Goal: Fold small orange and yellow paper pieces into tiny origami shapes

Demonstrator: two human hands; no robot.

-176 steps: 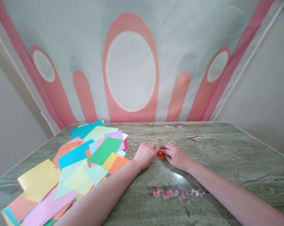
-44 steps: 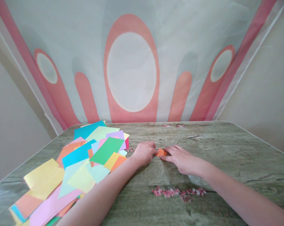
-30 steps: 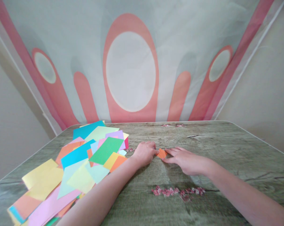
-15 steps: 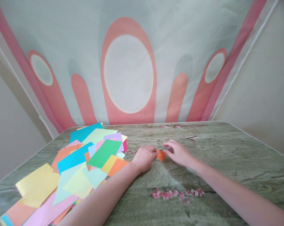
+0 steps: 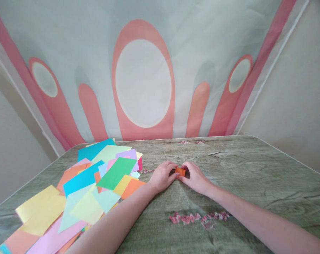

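A small folded orange paper [image 5: 180,171] lies on the wood-grain table [image 5: 255,176] between my two hands. My left hand [image 5: 162,175] has its fingers curled, and the fingertips pinch the paper's left end. My right hand [image 5: 194,176] is curled too, its fingertips closed on the paper's right end. Both hands rest low on the table, facing each other.
A loose pile of coloured paper sheets [image 5: 77,190] covers the table's left side. Small pink paper scraps [image 5: 199,217] lie in a row nearer to me, and a few more scraps [image 5: 191,141] lie at the far edge. A pink-and-white patterned cloth [image 5: 144,81] hangs behind.
My right hand, stretched flat beside the orange paper a second ago, has curled and closed on its right end. The paper now looks more tightly folded. The left hand stayed in place.
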